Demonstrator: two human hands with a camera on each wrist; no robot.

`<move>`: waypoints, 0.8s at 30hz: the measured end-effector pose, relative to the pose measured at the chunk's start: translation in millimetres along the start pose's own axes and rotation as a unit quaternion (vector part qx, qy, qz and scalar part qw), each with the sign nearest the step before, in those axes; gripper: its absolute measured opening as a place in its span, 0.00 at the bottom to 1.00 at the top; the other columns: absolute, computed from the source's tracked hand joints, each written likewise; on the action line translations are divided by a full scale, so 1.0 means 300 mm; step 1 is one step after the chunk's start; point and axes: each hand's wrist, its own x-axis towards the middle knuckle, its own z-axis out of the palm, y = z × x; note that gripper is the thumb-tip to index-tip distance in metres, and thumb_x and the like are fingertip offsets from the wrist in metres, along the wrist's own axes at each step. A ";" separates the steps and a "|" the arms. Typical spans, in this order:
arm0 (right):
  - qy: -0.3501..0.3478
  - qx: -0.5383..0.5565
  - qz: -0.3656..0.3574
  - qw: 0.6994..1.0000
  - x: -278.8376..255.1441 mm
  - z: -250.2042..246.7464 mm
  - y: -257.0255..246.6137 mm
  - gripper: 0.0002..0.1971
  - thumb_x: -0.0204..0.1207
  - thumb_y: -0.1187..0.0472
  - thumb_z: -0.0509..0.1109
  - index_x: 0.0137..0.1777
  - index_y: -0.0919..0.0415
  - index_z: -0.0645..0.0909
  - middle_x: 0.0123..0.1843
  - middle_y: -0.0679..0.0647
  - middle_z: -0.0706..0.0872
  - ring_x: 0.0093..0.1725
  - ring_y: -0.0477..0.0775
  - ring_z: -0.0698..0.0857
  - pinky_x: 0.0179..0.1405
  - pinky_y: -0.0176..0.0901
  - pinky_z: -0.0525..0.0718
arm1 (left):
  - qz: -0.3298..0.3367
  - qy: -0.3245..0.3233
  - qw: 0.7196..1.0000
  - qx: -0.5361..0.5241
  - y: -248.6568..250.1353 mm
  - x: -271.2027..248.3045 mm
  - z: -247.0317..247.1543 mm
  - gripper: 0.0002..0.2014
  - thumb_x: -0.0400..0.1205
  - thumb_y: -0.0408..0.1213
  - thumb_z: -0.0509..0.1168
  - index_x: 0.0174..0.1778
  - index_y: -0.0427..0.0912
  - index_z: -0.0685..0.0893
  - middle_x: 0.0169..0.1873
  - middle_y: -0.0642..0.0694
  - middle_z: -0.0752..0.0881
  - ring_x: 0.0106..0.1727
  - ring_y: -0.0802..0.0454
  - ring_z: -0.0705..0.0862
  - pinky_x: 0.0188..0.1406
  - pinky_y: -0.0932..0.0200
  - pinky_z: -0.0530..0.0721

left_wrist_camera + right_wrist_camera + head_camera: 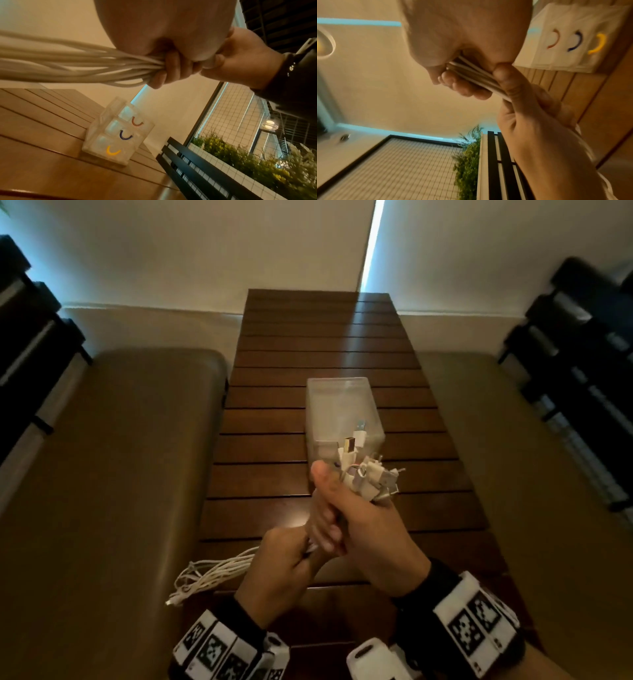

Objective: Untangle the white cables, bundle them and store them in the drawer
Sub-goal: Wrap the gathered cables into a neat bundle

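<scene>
Both my hands held the white cables above the near end of the slatted wooden tabletop. My right hand was wrapped around the bunch just below the clustered USB plugs, which stuck up past my thumb. My left hand gripped the same bunch lower down, its fingers curled round the strands; the loose ends trailed off to the left. The translucent three-drawer box stood on the tabletop just beyond the plugs, with red, blue and yellow handles.

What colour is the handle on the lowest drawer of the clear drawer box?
Yellow handle, on the clear drawer box; it shows best in the left wrist view.
</scene>
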 end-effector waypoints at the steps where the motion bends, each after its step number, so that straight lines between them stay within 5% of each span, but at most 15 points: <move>1: 0.025 0.007 0.007 1.000 -0.003 -0.023 0.012 0.26 0.77 0.43 0.70 0.25 0.58 0.67 0.18 0.50 0.67 0.18 0.48 0.68 0.23 0.37 0.69 | -0.001 -0.015 1.000 0.002 0.005 0.005 0.019 0.24 0.81 0.68 0.55 0.37 0.51 0.77 0.28 0.53 0.80 0.24 0.58 0.77 0.24 0.56 0.74; 3: 0.076 0.021 0.010 0.997 -0.008 -0.064 0.036 0.25 0.73 0.43 0.74 0.26 0.56 0.66 0.20 0.47 0.66 0.20 0.46 0.65 0.24 0.38 0.66 | -0.018 -0.077 0.997 0.015 0.021 0.018 0.034 0.22 0.79 0.70 0.55 0.40 0.54 0.78 0.29 0.56 0.81 0.28 0.57 0.79 0.27 0.52 0.77; 6: 0.087 0.035 0.011 0.996 -0.013 -0.120 0.067 0.25 0.75 0.47 0.73 0.23 0.54 0.66 0.19 0.46 0.65 0.19 0.45 0.62 0.23 0.39 0.64 | -0.010 -0.178 0.982 0.059 0.050 0.059 -0.010 0.25 0.76 0.72 0.59 0.59 0.59 0.81 0.53 0.61 0.86 0.54 0.63 0.83 0.51 0.47 0.84; 9: 0.075 0.019 0.027 0.997 -0.016 -0.163 0.084 0.24 0.75 0.50 0.72 0.21 0.53 0.68 0.17 0.47 0.65 0.18 0.47 0.62 0.21 0.39 0.63 | -0.016 -0.105 0.994 -0.028 0.127 0.140 -0.090 0.32 0.81 0.66 0.55 0.75 0.51 0.75 0.67 0.56 0.82 0.69 0.54 0.80 0.66 0.51 0.80; 12: 0.076 0.025 0.034 0.996 -0.023 -0.181 0.096 0.22 0.72 0.54 0.75 0.21 0.52 0.70 0.18 0.47 0.66 0.18 0.46 0.63 0.21 0.38 0.63 | -0.032 -0.067 0.988 -0.135 0.258 0.264 -0.072 0.30 0.84 0.62 0.54 0.77 0.48 0.73 0.70 0.54 0.81 0.72 0.53 0.78 0.69 0.59 0.77; 15: 0.072 0.016 0.010 0.997 -0.028 -0.196 0.100 0.16 0.68 0.53 0.75 0.22 0.52 0.75 0.18 0.47 0.70 0.18 0.44 0.67 0.21 0.36 0.66 | -0.085 -0.106 0.984 -0.117 0.324 0.369 0.008 0.22 0.86 0.55 0.56 0.72 0.51 0.80 0.69 0.57 0.81 0.71 0.61 0.78 0.71 0.52 0.77; 18: 0.076 0.051 0.029 0.995 -0.038 -0.225 0.096 0.18 0.71 0.57 0.73 0.20 0.51 0.75 0.17 0.48 0.68 0.16 0.45 0.64 0.19 0.35 0.65 | -0.126 -0.101 0.985 -0.059 0.329 0.421 0.052 0.14 0.87 0.47 0.60 0.65 0.51 0.85 0.61 0.58 0.86 0.63 0.67 0.82 0.64 0.60 0.78; 21: 0.070 0.082 0.057 0.993 -0.056 -0.244 0.089 0.26 0.79 0.62 0.72 0.20 0.52 0.68 0.17 0.49 0.63 0.16 0.46 0.59 0.19 0.35 0.60 | -0.161 -0.097 0.978 -0.085 0.333 0.429 0.053 0.08 0.83 0.36 0.67 0.54 0.47 0.89 0.47 0.51 0.92 0.48 0.58 0.90 0.54 0.53 0.86; 24: 0.066 0.078 0.065 0.993 -0.066 -0.250 0.079 0.24 0.84 0.63 0.66 0.24 0.58 0.68 0.17 0.48 0.66 0.14 0.46 0.61 0.19 0.37 0.60 | -0.144 -0.095 0.983 -0.060 0.341 0.427 0.039 0.06 0.80 0.34 0.71 0.50 0.47 0.90 0.41 0.51 0.92 0.46 0.57 0.91 0.51 0.54 0.88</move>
